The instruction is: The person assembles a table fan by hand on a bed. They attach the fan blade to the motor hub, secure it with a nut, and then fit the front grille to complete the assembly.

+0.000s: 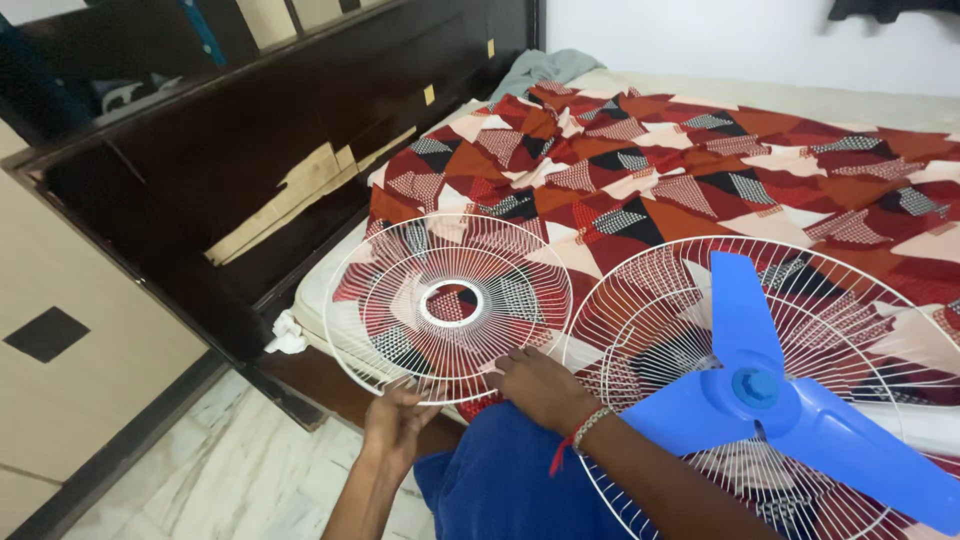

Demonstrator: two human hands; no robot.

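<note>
A round white wire fan grille (447, 305) with a ring at its centre lies on the mattress edge. My left hand (398, 418) holds its near rim from below. My right hand (537, 383), with a thread and bead bracelet at the wrist, rests on the rim at the grille's lower right. A second, larger white wire grille (660, 300) lies to the right, with a blue three-bladed fan propeller (770, 395) resting on it. A blue cloth (500, 480) covers my lap below the hands.
A red, black and cream patterned sheet (700, 160) covers the bed. A dark wooden headboard (250, 140) with peeling panels runs along the left. Pale marble floor (230, 470) lies below it. A white wall (750, 40) stands behind the bed.
</note>
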